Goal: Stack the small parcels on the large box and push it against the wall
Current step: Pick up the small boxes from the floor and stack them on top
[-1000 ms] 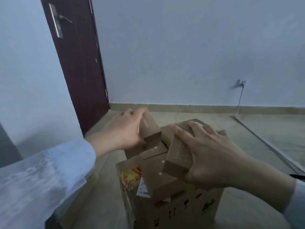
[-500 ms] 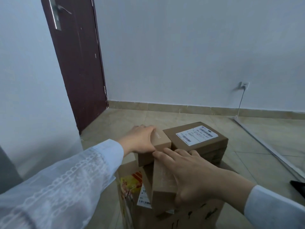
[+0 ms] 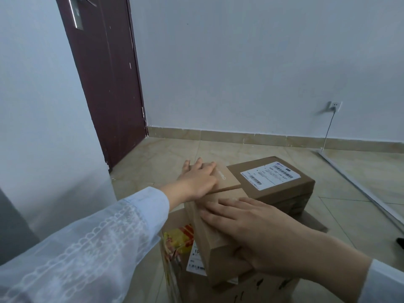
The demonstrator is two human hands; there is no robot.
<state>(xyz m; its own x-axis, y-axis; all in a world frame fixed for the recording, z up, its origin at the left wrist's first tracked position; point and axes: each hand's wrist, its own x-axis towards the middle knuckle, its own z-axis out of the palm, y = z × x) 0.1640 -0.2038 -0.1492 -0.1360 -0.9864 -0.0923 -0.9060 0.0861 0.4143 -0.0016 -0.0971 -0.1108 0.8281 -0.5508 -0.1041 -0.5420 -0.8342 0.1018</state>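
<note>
A large brown box (image 3: 175, 278) with a yellow-red sticker stands on the tiled floor. Three small brown parcels lie on its top. My left hand (image 3: 197, 181) rests flat on the far-left parcel (image 3: 227, 179), fingers spread. My right hand (image 3: 255, 228) lies over the near parcel (image 3: 209, 248), palm down, thumb against its side. The third parcel (image 3: 282, 189), with a white shipping label, sits at the far right, touched by neither hand. The white wall (image 3: 251, 62) stands beyond a stretch of floor.
A dark red door (image 3: 105, 79) is at the left beside a white wall corner (image 3: 43, 127). A socket with a white cable (image 3: 330, 127) is on the far wall at the right. A white strip (image 3: 360, 189) runs along the floor at the right.
Both parcels under my hands went from tilted to lying flat on the large box. My hands now press on top of them. The labelled parcel came into view.
</note>
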